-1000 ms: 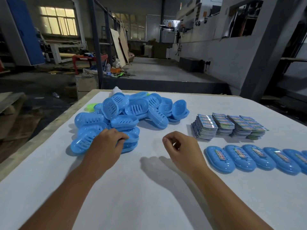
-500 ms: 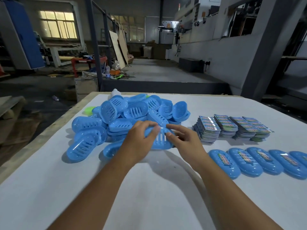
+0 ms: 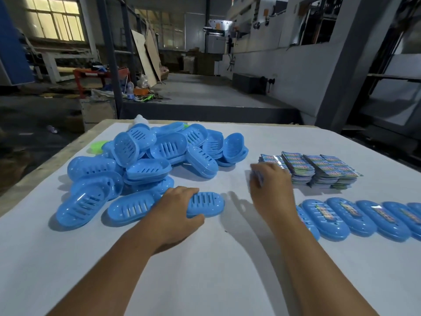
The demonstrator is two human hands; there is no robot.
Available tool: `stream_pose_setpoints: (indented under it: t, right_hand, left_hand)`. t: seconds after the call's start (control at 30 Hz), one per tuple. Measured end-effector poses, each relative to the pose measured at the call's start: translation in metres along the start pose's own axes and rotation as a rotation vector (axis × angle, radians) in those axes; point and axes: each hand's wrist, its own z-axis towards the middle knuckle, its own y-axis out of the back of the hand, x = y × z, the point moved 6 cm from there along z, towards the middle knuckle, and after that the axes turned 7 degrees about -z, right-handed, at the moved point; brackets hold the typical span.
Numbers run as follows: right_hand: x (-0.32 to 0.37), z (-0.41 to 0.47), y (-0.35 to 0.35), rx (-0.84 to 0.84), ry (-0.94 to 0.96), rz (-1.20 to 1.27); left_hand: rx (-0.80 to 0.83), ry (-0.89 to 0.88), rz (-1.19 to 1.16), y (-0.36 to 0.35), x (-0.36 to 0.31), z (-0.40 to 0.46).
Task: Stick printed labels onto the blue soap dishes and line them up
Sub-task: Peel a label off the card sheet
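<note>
My left hand (image 3: 176,207) grips a blue soap dish (image 3: 206,203) that lies slotted side up on the white table, just right of the heap of blue dishes (image 3: 155,156). My right hand (image 3: 271,183) is at the left end of the stacks of printed labels (image 3: 319,169) and pinches a blurred label (image 3: 258,177) between its fingers. A row of several labelled dishes (image 3: 355,215) runs along the right, partly behind my right forearm.
The table (image 3: 205,270) carries a white sheet, with a bare wooden edge on the left. A white bottle top (image 3: 140,119) and a green object (image 3: 98,147) stick out behind the heap. Beyond the table lies a dim workshop floor.
My left hand has pulled one dish out of the heap and set it down in front. My right hand has left that dish and moved right to the label stacks, taking a label.
</note>
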Motion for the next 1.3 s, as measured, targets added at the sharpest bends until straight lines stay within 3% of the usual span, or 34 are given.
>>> stream_pose_setpoints:
  t: [0.07,0.17,0.3,0.63,0.73,0.83,0.93,1.03,1.17,1.23,1.3]
  right_hand:
    - [-0.014,0.008,0.009,-0.044,-0.067,-0.177]
    - [-0.032,0.011,0.007,0.021,-0.162,-0.305]
    - [-0.038,0.011,0.008,0.017,-0.189,-0.307]
    - [-0.040,0.008,0.026,-0.205,-0.243,-0.226]
    - [-0.028,0.005,0.033,-0.325,-0.142,-0.145]
    - [0.005,-0.008,0.035,-0.423,0.090,-0.016]
    - [0.042,-0.026,0.020,-0.346,0.285,0.122]
    - [0.068,-0.039,0.001,-0.208,0.390,0.187]
    - [0.083,-0.051,-0.019,0.026,0.486,0.237]
    - [0.082,-0.053,-0.023,0.133,0.416,0.341]
    - [0.073,-0.048,-0.021,0.103,0.251,0.465]
  left_hand:
    - [0.007,0.004,0.006,-0.002,-0.001,0.000]
    - [-0.005,-0.001,0.011,-0.003,-0.002,0.000]
    - [-0.043,-0.007,-0.016,-0.002,0.001,0.003]
    - [-0.053,0.001,-0.113,0.002,0.011,0.007]
    - [-0.155,-0.047,-0.185,0.007,0.004,0.006]
    - [-0.293,0.046,-0.514,0.017,0.002,0.006]
    - [-0.241,0.187,-0.843,0.017,0.004,0.011]
    - [-0.259,0.307,-0.994,0.012,0.013,0.013]
    - [-0.356,0.342,-0.987,0.018,0.024,0.013]
    - [-0.378,0.297,-0.899,0.024,0.022,0.012]
    - [-0.350,0.219,-0.797,0.027,0.014,0.010]
